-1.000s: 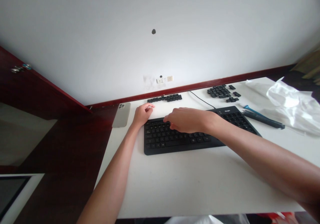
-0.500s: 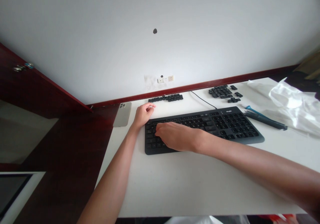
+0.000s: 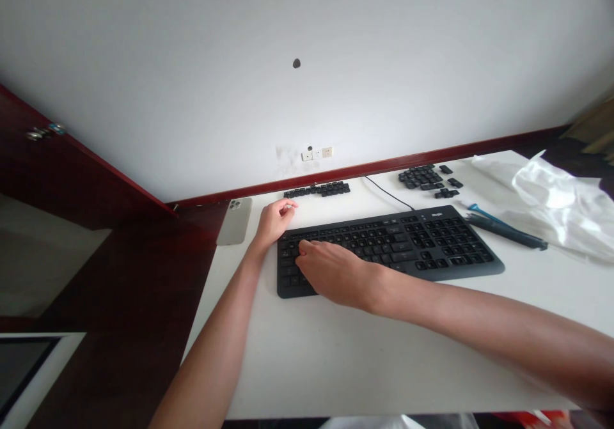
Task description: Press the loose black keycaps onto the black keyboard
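The right hand [image 3: 336,274] lies over the left end of a black keyboard [image 3: 422,243], fingers down on the keys; whether that grip is clamped on anything, one cannot tell. The left hand [image 3: 274,221] rests just beside the keyboard's far corner on the white bench [image 3: 336,365], its grip curled together. Loose black keycaps [image 3: 316,189] lie in a row beyond.

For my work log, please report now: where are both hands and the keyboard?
Right hand on left part of black keyboard, fingers on keys. Left hand curled beside its top-left corner. Row of loose keycaps just beyond.
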Demonstrator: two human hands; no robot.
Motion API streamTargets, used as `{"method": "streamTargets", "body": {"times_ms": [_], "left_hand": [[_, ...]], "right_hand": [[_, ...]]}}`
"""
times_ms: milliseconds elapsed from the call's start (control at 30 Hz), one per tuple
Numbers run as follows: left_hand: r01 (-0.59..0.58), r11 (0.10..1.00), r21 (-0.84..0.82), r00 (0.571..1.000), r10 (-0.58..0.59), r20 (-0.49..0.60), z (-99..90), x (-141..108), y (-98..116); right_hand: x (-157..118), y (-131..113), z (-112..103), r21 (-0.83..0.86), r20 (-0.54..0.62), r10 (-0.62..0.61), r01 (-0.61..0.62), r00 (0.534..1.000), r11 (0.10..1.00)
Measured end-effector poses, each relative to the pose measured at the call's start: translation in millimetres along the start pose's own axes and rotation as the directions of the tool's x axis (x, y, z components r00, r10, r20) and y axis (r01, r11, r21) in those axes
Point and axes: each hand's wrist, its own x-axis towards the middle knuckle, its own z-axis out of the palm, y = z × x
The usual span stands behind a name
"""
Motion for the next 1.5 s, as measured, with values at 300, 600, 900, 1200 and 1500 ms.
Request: {"method": "streamTargets", "body": {"times_ms": [300,600,900,1200,1500], "left_hand": [[-0.002,1.0,-0.002,1.0,0.002,0.0,-0.1,-0.5,-1.1],[0.011,1.0,0.0,1.0,-0.011,-0.004,0.2,0.2,-0.5],[0.034,0.999,0.032,0.999,-0.033,-0.014,-0.7,1.4,1.0],[0.024,1.0,0.011,1.0,-0.023,-0.018,0.5,2.7,-2.3],[0.006,1.0,0.004,1.0,-0.006,-0.01,1.4,1.9,-5.3]], "right_hand": [[1.0,1.9,1.0,-0.034,-0.009,-0.051,0.051,0.999,0.998],[-7.9,-10.4,-4.3,0.011,0.007,0.026,-0.026,1.0,1.0],[14.4,59.8,-3.0,0.242,-0.16,0.302,-0.26,0.94,0.935],[19.6,140.8,20.6,0.239,-0.136,0.516,-0.478,0.845,0.845],[26.5,141.0,36.1,0.223,-0.066,0.497,-0.473,0.865,0.852]]}}
